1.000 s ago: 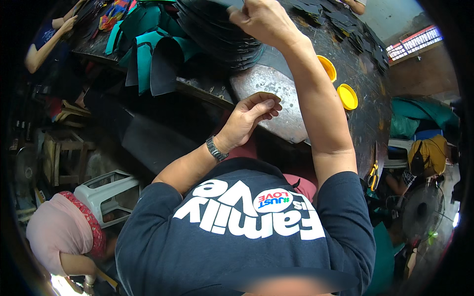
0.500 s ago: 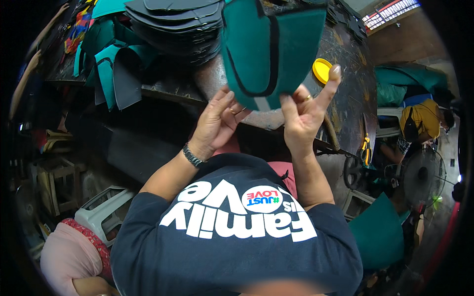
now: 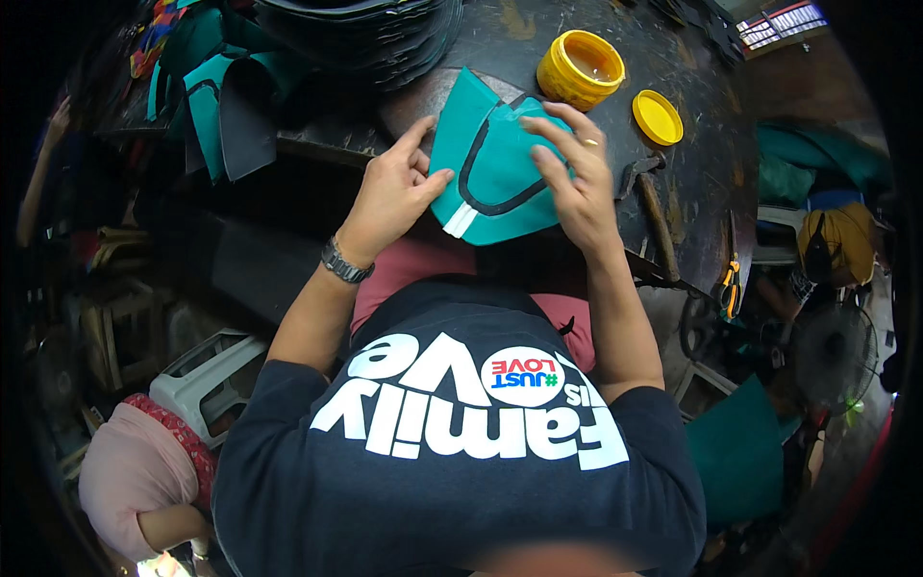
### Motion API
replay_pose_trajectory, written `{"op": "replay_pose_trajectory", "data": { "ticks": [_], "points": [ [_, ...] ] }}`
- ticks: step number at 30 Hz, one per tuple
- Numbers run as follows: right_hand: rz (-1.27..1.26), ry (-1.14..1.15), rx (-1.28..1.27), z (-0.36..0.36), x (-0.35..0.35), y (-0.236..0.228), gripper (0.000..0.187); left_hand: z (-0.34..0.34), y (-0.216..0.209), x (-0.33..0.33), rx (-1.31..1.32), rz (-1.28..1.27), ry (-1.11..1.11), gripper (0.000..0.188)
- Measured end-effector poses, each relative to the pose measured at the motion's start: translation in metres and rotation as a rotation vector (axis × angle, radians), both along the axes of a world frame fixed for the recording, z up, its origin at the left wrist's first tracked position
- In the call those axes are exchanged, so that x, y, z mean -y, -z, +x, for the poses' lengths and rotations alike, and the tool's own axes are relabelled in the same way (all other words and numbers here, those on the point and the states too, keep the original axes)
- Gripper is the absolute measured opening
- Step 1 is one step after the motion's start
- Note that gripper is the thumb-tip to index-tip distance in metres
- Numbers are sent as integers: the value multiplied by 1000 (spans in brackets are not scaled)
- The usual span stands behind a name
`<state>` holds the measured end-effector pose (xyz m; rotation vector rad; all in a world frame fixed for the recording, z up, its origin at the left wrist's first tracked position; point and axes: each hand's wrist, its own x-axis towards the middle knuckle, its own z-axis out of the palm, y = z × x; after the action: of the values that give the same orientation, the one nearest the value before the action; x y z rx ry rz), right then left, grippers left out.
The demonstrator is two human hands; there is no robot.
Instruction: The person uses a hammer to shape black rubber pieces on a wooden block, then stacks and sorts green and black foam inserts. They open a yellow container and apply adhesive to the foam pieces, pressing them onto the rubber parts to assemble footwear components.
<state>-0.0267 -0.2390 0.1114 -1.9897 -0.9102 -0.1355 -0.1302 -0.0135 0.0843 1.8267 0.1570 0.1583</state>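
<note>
In front of me, a teal shoe-upper-like piece (image 3: 510,168) with a black curved line and a white strip (image 3: 461,220) at its near end lies over the table's near edge, on a greyish slab (image 3: 420,106). My left hand (image 3: 389,202) is at its left side, thumb and index finger apart, the thumb tip at its edge. Over the right side, my right hand (image 3: 584,183) has its fingers spread, fingertips at or just above the teal surface. Just beyond that hand stands an open yellow jar (image 3: 577,82) with brownish contents.
Black cut sheets (image 3: 370,43) are stacked at the back left, beside more teal pieces (image 3: 204,106). Right of the jar are a yellow lid (image 3: 658,117), a hammer (image 3: 656,213) and yellow-handled pliers (image 3: 730,287). People sit at both sides, near a fan (image 3: 829,341) and a white stool (image 3: 197,385).
The teal piece has come down and nearer, from raised in both hands to the table's edge. My fingers have spread from their hold. The yellow jar has come into sight.
</note>
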Motion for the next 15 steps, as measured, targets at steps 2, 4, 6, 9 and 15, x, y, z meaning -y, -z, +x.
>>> {"op": "replay_pose_trajectory", "data": {
  "ticks": [2, 4, 6, 9, 15],
  "points": [
    [-171, -14, 83, 11, -17, 11, 33, 3, -6, 1, -42, 55, 6, 62],
    [-314, 3, 142, 15, -24, 22, 38, 3, -9, 2, -25, 106, 1, 62],
    [-443, 64, 168, 15, -30, 31, 46, 3, -11, 3, -40, 110, -4, 62],
    [-511, 100, 240, 12, -35, 37, 57, 2, -10, 4, -44, 113, -11, 61],
    [-562, 134, 199, 16, -42, 38, 65, -7, -10, 2, -15, 155, 14, 59]
  ]
}}
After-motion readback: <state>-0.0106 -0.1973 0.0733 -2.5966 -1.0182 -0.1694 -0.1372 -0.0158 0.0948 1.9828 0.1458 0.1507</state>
